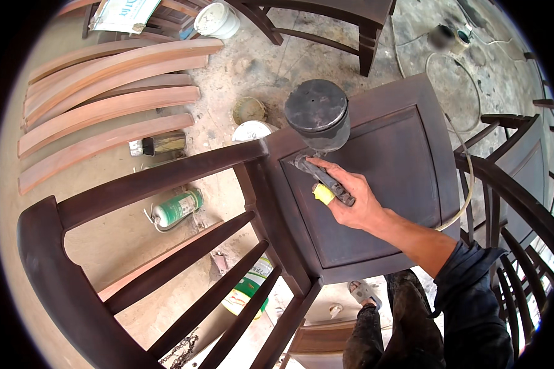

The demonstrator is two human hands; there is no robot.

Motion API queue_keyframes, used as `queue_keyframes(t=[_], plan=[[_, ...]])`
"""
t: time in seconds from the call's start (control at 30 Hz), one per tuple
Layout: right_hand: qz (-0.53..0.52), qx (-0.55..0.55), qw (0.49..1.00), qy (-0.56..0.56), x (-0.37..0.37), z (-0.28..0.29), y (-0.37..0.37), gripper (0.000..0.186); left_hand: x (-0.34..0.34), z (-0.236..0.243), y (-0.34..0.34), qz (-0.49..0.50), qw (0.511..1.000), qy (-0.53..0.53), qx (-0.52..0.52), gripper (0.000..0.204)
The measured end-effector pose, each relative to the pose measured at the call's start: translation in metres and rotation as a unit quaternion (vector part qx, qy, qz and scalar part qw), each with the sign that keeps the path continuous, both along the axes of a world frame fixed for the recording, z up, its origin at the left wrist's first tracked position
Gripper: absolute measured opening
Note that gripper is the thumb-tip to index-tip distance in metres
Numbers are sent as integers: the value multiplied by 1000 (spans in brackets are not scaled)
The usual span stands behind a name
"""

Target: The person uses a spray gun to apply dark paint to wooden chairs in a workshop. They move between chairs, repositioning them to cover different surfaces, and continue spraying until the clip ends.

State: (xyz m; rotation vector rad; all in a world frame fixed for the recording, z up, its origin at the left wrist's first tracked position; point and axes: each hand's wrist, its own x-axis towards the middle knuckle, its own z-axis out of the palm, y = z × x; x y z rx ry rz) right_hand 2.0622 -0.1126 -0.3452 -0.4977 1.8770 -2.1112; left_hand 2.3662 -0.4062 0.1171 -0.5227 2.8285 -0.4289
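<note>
And here's the right hand, closed firmly around a dark, stained spray gun with a bright yellow patch showing beside the fingers! The gun sits over the dark chair seat, close to the far corner at the backrest side; whether its nose touches the wood, I can't tell. Right up by its front, a black lidded cup overlaps the seat's far edge. A pale hose curves past the seat's right edge and vanishes behind the forearm. The left hand is out of view, so no telling what it holds. Beyond the slatted backrest, on the floor: curved wooden slats, a green-and-white canister lying sideways.
</note>
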Motion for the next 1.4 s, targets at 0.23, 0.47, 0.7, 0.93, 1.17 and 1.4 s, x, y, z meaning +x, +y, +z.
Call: queue_keyframes(t=[0.23,0.47,0.7,0.93,1.17,1.4], plan=[[-2,-15,1000,26,-9,3,-4,43,10,4,-4,59,998,8,25,56],[14,-14,999,-35,-7,10,-2,43,4,11,-8,-79,991,-88,-65,53],[19,-21,1000,8,-2,1,-1,42,-15,1,7,-60,997,-28,-27,42],[16,-30,999,8,-7,1,-1,43,-23,-4,11,-72,997,-21,-29,38],[30,-9,999,10,-1,0,4,38,-23,-11,13,68,996,53,12,36],[46,-24,998,-25,10,1,11,37,-21,-4,8,-101,994,-11,-51,37]])
